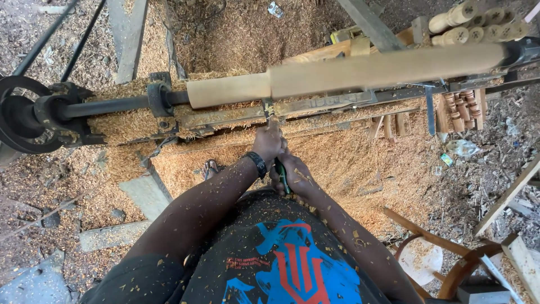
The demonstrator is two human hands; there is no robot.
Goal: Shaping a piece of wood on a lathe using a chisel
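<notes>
Both hands (279, 160) press a green-handled chisel (280, 175) against the pale, blurred wooden spindle (349, 76).

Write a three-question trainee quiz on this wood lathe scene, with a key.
1. True or false: both hands grip one tool pressed toward the wooden blank.
2. What colour is the tool's handle? A red, B green, C yellow.
3. What is worn on the left wrist?

Key
1. True: the left hand is forward, the right hand behind on the handle.
2. B.
3. A dark wristband.
</notes>
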